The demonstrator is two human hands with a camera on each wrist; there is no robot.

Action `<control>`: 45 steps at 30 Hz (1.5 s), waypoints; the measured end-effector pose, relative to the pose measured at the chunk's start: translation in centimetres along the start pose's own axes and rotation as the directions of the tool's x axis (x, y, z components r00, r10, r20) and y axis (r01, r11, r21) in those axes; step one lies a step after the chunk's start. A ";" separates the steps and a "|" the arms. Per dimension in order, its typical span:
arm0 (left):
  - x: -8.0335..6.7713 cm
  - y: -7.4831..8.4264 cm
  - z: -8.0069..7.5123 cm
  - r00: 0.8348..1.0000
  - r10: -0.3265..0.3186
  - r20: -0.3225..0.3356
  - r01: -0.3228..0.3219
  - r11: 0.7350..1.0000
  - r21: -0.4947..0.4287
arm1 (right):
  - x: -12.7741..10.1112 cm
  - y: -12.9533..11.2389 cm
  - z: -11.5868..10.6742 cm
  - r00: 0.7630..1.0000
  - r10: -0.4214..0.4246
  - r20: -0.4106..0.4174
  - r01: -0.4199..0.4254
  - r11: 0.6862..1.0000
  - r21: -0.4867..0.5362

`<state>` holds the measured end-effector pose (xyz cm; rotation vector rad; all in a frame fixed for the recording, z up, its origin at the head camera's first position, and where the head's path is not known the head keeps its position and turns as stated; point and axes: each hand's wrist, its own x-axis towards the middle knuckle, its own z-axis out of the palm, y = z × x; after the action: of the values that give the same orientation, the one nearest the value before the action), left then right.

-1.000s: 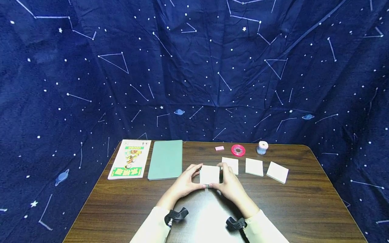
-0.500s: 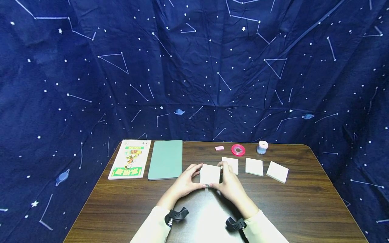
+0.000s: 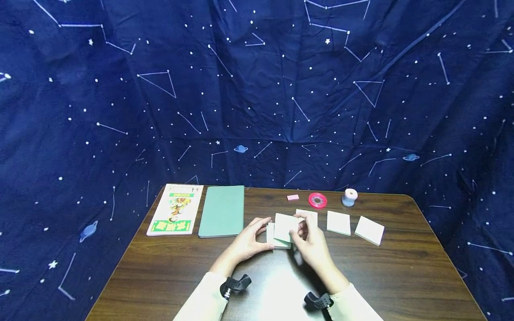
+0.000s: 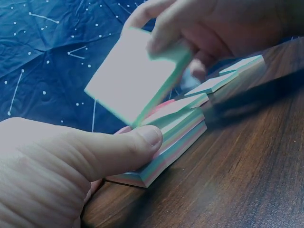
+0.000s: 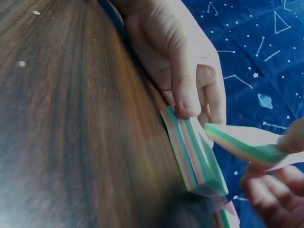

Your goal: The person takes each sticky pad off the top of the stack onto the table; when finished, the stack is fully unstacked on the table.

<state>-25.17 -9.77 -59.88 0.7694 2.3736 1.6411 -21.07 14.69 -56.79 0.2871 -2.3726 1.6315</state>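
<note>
Left hand: the left hand (image 3: 246,243) lies on the wooden table (image 3: 168,276) near the middle, thumb pressed to the near edge of the lower pad stack (image 4: 164,152), fingers curled round its far side, gripping it in place.
Right hand: the right hand (image 3: 311,243) pinches the lifted pad (image 3: 286,226) between thumb and fingertips, holding it tilted above the stack.
Lifted pad: a slab of sticky notes, white on top with green and pink edge bands; in the left wrist view it hangs clear of the stack, its low corner just above the top sheet.
Lower pad stack: flat on the table between the two hands, its edge banded pink, green and blue; the right wrist view shows the left thumb touching its side.
Other pads: three more white pads lie in a row to the right, one (image 3: 309,215) partly behind the right hand, the next (image 3: 338,222) just beside it, the last (image 3: 369,230) turned at an angle farther right.
Far right items: a small pink block (image 3: 292,197), a red tape ring (image 3: 317,200) and a small pale spool (image 3: 350,197) stand near the far edge.
Far left items: an illustrated booklet (image 3: 175,215) lies at the far left, a green notebook (image 3: 222,211) just beside it on the right.
Backdrop: dark blue star-print cloth (image 3: 257,89) hangs behind and around the table.
Sleeves: both forearms wear pale sleeves with black wrist mounts.
</note>
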 end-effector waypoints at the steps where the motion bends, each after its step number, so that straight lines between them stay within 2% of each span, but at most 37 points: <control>1: 0.0 0.0 0.0 1.000 0.001 0.002 -0.001 1.000 -0.001 | -0.1 0.1 -0.3 1.000 0.011 -0.024 -0.010 0.998 0.055; 5: 0.1 0.1 0.0 1.000 -0.002 0.004 0.002 1.000 -0.013 | -0.8 1.0 -1.4 0.996 0.082 -0.043 -0.066 0.955 0.291; 7: 0.1 0.1 0.0 1.000 -0.006 0.003 0.006 1.000 -0.019 | -1.3 1.6 -2.1 0.994 0.102 -0.031 -0.084 0.932 0.352; 9: 0.1 0.1 0.1 1.000 -0.006 0.001 0.006 1.000 -0.022 | -1.8 2.3 -2.9 0.993 0.112 -0.031 -0.093 0.927 0.363; 16: 0.1 0.1 0.0 1.000 -0.003 0.008 0.004 1.000 -0.016 | -3.3 3.7 -4.9 0.980 0.187 -0.073 -0.158 0.943 0.293; 25: 0.1 0.3 -0.1 1.000 -0.015 0.017 0.016 1.000 -0.015 | -3.2 5.3 -5.4 0.976 0.213 -0.034 -0.199 0.950 0.240; 32: 0.1 0.2 0.0 1.000 -0.006 0.006 0.006 0.999 -0.036 | -2.8 5.7 -5.5 0.980 0.197 -0.029 -0.194 0.978 0.079; 39: 0.2 0.2 0.0 1.000 -0.014 0.002 0.014 1.000 -0.024 | -2.5 5.7 -5.8 0.971 0.237 0.015 -0.237 0.971 0.001; 45: 0.1 0.3 0.0 1.000 -0.012 0.006 0.012 0.999 -0.032 | -2.3 5.6 -5.8 0.964 0.264 0.005 -0.263 0.963 -0.057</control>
<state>-25.20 -9.62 -59.62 0.7522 2.3373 1.6653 -20.00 22.15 -60.48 -0.0332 -2.5510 1.6714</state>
